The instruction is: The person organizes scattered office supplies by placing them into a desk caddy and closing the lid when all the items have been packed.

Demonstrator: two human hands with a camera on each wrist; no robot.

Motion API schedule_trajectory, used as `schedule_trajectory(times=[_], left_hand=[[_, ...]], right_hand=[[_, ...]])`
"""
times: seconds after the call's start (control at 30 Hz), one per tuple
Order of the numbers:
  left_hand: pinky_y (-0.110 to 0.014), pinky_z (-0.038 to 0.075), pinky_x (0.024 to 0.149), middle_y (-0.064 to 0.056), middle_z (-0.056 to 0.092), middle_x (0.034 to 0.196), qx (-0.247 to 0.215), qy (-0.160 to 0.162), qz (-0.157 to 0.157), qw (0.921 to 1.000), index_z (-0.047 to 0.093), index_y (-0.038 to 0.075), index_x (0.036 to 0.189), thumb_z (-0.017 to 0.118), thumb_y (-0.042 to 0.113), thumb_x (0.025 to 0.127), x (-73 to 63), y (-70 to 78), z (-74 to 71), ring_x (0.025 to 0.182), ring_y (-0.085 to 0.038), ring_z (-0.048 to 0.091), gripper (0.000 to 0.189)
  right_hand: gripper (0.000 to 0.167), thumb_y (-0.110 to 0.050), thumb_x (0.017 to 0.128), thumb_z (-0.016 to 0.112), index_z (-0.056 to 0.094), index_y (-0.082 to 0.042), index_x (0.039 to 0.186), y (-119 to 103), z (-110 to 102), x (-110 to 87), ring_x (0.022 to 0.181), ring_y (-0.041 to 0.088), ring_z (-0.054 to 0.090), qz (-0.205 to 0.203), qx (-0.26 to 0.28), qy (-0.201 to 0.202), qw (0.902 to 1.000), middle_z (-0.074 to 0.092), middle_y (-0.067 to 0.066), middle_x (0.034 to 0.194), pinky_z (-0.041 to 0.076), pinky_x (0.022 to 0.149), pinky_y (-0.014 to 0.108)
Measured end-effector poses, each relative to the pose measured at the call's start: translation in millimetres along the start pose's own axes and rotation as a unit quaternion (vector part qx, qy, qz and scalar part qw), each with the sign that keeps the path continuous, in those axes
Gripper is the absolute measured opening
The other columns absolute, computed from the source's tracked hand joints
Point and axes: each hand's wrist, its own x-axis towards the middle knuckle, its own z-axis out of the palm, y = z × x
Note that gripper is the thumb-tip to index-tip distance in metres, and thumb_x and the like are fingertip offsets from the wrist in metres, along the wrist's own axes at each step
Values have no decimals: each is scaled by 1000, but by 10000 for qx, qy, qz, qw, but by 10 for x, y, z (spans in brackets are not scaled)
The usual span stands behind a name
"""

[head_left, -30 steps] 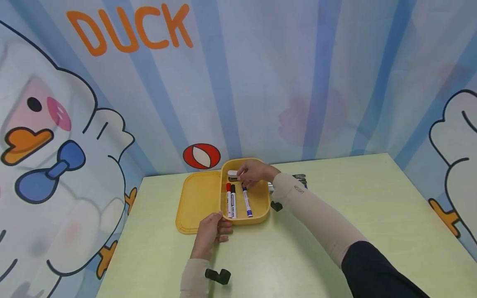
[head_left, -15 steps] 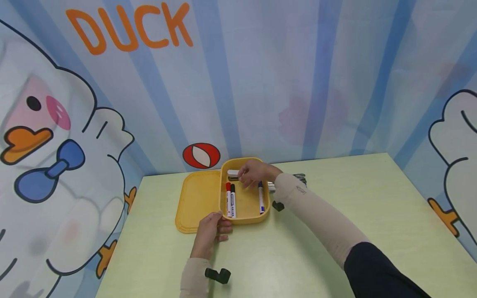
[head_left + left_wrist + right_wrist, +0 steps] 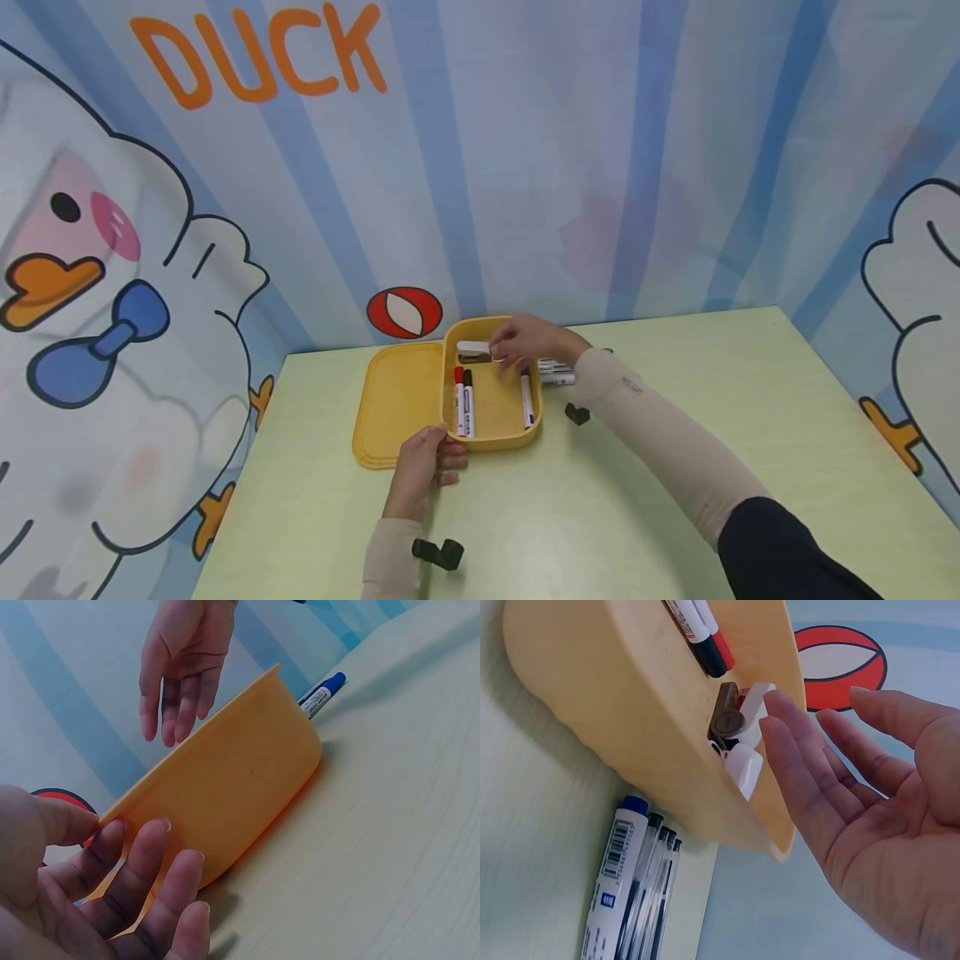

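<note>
At the near left corner of the yellow box (image 3: 495, 443), my left hand (image 3: 423, 468) pinches the rim between thumb and fingers. My right hand (image 3: 534, 342) hovers over the back right of the box, its fingers extended, holding nothing in the right wrist view. Below its fingertips lie a small white-and-brown stapler-like item (image 3: 739, 712) and another white piece (image 3: 744, 769), whose kind I cannot tell. Inside the box, a red-capped marker (image 3: 460, 402) and a black-capped marker (image 3: 469, 404) lie along the left wall. A blue-capped marker (image 3: 527, 402) lies by the right wall.
The box's yellow lid (image 3: 397, 408) lies flat on its left. On the table right of the box are a white marker with a blue end (image 3: 619, 877) and several clear pens (image 3: 656, 889), partly behind the right hand in the head view. A printed curtain (image 3: 525, 167) hangs behind the table.
The blue-capped marker shifted from the middle of the box to its right wall. My right hand then moved to the right. The left hand has stayed at the rim.
</note>
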Motion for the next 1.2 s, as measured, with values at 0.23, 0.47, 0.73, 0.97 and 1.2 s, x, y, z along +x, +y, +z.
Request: schedule_trajectory(times=[0.23, 0.47, 0.73, 0.97, 1.2], left_hand=[[-30, 57, 66, -8, 74, 96, 15, 4, -30, 10000, 65, 5, 110, 50, 36, 106, 17, -3, 1, 82, -19, 71, 34], [-30, 56, 67, -9, 74, 99, 46, 23, -79, 10000, 65, 6, 111, 50, 38, 106, 6, 11, -3, 84, -20, 71, 36], [-30, 56, 67, -7, 74, 97, 53, 22, -108, 9999, 64, 6, 110, 49, 37, 107, -5, 6, 0, 83, -19, 71, 35], [-31, 57, 68, -8, 74, 98, 90, 71, -80, 9999, 65, 6, 110, 49, 38, 107, -16, 13, 4, 84, -20, 71, 36], [-31, 57, 68, -8, 73, 98, 101, 64, -92, 9999, 65, 5, 110, 49, 37, 107, -13, 15, 9, 83, -20, 71, 36]], right_hand=[[32, -20, 105, 56, 62, -2, 131, 52, -87, -118, 115, 38, 66, -227, -58, 124, 9996, 66, 18, 126, 52, 97, 54], [29, -22, 105, 58, 63, -4, 127, 118, -140, -250, 115, 42, 65, -309, 24, 269, 9992, 67, 17, 121, 56, 92, 50], [30, -25, 105, 57, 63, -7, 128, 255, -209, -386, 112, 38, 67, -421, -23, 361, 9985, 69, 11, 118, 56, 91, 50], [31, -27, 105, 56, 63, -9, 131, 376, -296, -536, 114, 36, 66, -519, 140, 376, 9978, 63, 22, 130, 55, 94, 51], [36, -20, 105, 54, 59, 2, 134, 474, -353, -672, 111, 31, 69, -511, 59, 522, 9973, 64, 22, 128, 54, 96, 52]])
